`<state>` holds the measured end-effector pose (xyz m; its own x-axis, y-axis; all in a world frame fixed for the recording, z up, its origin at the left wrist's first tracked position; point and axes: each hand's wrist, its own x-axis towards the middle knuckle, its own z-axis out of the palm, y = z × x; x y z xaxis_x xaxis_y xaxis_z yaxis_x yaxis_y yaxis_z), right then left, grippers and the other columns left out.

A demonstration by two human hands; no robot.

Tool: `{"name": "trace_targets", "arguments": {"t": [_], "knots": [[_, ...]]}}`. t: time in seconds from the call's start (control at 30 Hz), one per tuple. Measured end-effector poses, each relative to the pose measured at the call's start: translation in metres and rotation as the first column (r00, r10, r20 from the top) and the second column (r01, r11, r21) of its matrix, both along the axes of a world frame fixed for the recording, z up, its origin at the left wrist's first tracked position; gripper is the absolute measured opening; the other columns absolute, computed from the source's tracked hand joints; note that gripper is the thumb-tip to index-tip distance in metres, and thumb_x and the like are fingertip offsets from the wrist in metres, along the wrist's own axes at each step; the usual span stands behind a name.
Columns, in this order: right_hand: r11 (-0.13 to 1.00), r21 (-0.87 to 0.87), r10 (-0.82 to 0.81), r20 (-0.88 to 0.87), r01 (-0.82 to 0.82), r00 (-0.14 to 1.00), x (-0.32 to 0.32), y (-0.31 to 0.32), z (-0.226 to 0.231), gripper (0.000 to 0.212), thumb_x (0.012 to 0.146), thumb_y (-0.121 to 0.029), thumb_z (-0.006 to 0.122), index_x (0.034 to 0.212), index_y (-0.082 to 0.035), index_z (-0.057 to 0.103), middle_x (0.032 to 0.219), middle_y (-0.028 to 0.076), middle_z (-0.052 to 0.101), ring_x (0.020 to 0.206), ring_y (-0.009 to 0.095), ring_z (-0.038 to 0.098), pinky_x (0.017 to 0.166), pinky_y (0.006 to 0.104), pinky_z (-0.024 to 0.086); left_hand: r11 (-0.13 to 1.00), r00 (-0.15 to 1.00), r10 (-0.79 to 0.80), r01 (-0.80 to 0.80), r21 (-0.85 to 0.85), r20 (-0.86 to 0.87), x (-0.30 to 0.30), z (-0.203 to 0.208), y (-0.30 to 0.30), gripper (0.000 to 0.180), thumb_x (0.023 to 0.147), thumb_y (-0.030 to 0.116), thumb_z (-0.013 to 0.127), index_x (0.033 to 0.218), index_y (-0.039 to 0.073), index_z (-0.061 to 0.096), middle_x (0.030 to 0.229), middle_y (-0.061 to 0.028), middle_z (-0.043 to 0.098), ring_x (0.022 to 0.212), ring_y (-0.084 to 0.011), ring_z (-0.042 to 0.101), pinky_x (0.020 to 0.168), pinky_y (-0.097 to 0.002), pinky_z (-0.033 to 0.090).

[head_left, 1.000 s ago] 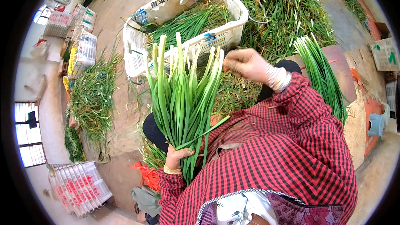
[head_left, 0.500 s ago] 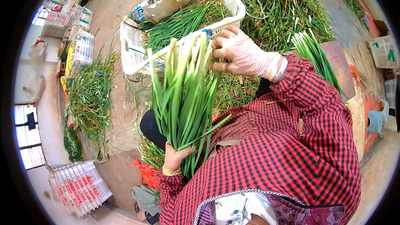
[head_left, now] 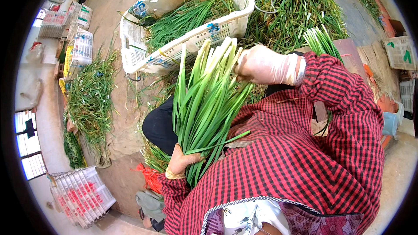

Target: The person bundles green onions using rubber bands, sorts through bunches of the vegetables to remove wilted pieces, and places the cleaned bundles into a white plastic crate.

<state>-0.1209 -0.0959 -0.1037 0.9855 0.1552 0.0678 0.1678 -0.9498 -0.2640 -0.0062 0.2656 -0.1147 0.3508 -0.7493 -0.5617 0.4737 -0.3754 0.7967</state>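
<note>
A thick bunch of chives, with long flat green leaves and pale stem ends pointing up and away, leans across my lap. My left hand, in a thin glove, wraps around its leafy lower part. At the stem ends, my gloved right hand has its fingers curled in on the right edge of the bunch, pinching some outer chives. Its fingertips are partly hidden. Just beyond the stems stands a white plastic basket holding more chives beside a printed sack lining.
Loose leaves lie in a big heap at the far right and a smaller one at left. Another chive bundle rests on a board beyond my right arm. Stacked white crates stand lower left, near red netting.
The bunch has tilted to the right, its stem ends fanning out. My right hand has moved slightly right and down, and its fingers have gone from spread to curled.
</note>
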Motion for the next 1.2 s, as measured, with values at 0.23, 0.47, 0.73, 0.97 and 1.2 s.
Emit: {"name": "trace_targets", "arguments": {"t": [0.23,0.47,0.73,0.97,1.2], "knots": [[0.812,-0.232,-0.514,0.153,0.536,0.844,-0.025,-0.106,-0.019,0.016,0.088,-0.021,0.063,0.089,-0.006,0.069,0.086,0.014,0.064,0.081,0.031,0.067,0.071,0.0420,0.055,0.995,0.995,0.096,-0.096,-0.013,-0.013,0.011,-0.005,0.024,0.050,0.067,-0.003,0.068,0.116,-0.002,0.059,0.099,-0.0075,0.068,0.083,-0.0164,0.064,0.076,-0.0308,0.053],[0.773,0.429,-0.381,-0.278,0.469,0.882,-0.001,-0.048,-0.031,0.087,0.084,-0.054,0.069,0.138,0.008,0.041,0.133,0.026,0.052,0.114,0.031,0.061,0.099,0.0367,0.047,0.966,0.926,0.258,-0.245,-0.083,0.274,0.021,0.024,-0.006,0.037,0.068,-0.002,0.068,0.105,-0.002,0.064,0.089,-0.0075,0.069,0.078,-0.0162,0.066,0.074,-0.0301,0.055],[-0.130,0.984,-0.077,-0.132,0.122,0.988,0.081,0.072,-0.008,0.091,0.079,-0.045,0.079,0.146,-0.004,0.033,0.142,0.014,0.043,0.130,0.026,0.041,0.110,0.0376,0.033,0.955,0.166,-0.150,-0.232,0.187,0.975,0.016,0.026,-0.141,0.086,0.075,0.018,0.073,0.147,0.002,0.029,0.103,-0.0194,0.068,0.088,-0.0356,0.069,0.077,-0.0390,0.055],[-0.261,0.942,-0.200,-0.268,0.212,0.943,0.029,-0.023,0.025,0.041,0.083,-0.021,0.070,0.118,-0.003,0.061,0.100,0.009,0.068,0.078,0.014,0.064,0.071,0.0275,0.053,0.918,0.535,-0.110,0.377,-0.120,0.837,-0.004,0.049,-0.189,0.087,0.086,0.034,0.071,0.151,0.003,0.022,0.117,-0.0204,0.065,0.104,-0.0302,0.066,0.092,-0.0377,0.050],[-0.264,0.932,0.031,-0.248,0.247,0.968,-0.034,-0.030,0.037,0.067,0.079,-0.024,0.070,0.136,0.001,0.044,0.110,0.023,0.066,0.075,0.020,0.066,0.063,0.0293,0.056,0.832,0.950,0.313,-0.268,-0.485,0.014,0.065,0.018,-0.164,0.036,0.095,0.019,0.062,0.126,0.001,0.059,0.111,-0.0115,0.068,0.091,-0.0171,0.068,0.079,-0.0279,0.055]]}}
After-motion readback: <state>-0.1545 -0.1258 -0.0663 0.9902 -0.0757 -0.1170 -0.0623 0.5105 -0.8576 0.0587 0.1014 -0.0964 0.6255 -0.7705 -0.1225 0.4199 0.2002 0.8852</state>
